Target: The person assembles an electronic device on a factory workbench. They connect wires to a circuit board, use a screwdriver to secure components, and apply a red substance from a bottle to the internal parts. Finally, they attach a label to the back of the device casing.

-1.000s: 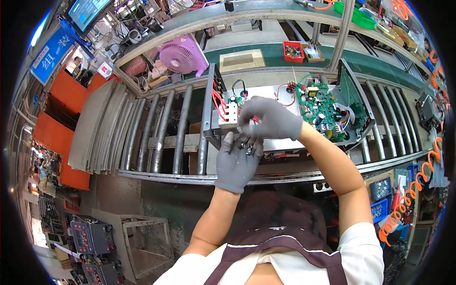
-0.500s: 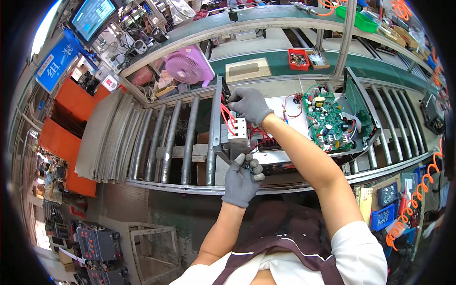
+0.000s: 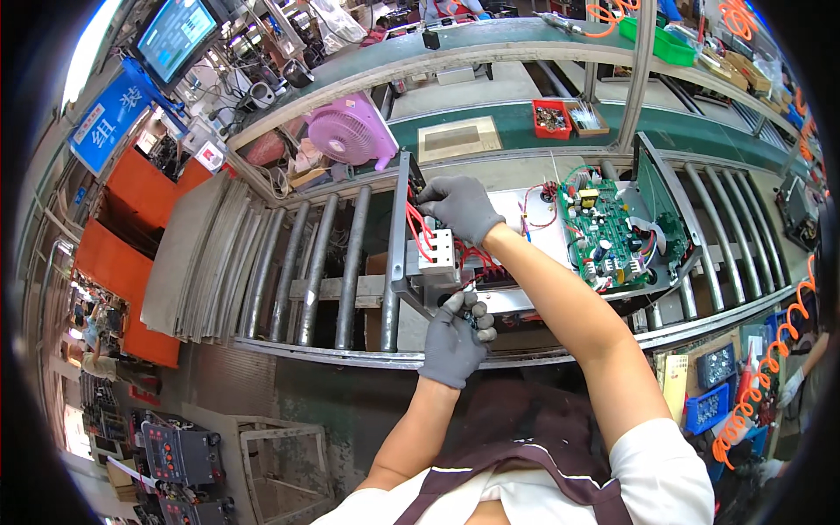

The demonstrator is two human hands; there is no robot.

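Note:
An open metal chassis (image 3: 542,220) lies on the roller conveyor, with a green circuit board (image 3: 604,232) in its right half. At its left end stand an upright grey panel (image 3: 401,227), red wires (image 3: 418,220) and a white breaker block (image 3: 437,252). My right hand (image 3: 462,210), in a grey glove, reaches inside; its fingers are bent against the panel's inner side above the breaker, and the fingertips are hidden. At the chassis's near left corner, my gloved left hand (image 3: 455,343) is curled, palm up, around small shiny parts (image 3: 473,321) too small to name.
Metal rollers (image 3: 350,262) extend on both sides of the chassis. Flat grey sheets (image 3: 197,254) lean at the left. Beyond stand a pink fan (image 3: 350,133) and a red parts bin (image 3: 551,120). Blue bins (image 3: 707,407) and a coiled orange hose (image 3: 759,395) are at the right.
My left hand has shifted slightly right, still curled around the small parts. My right hand stays at the panel, with the fingers slightly shifted. The whole view has tilted a little.

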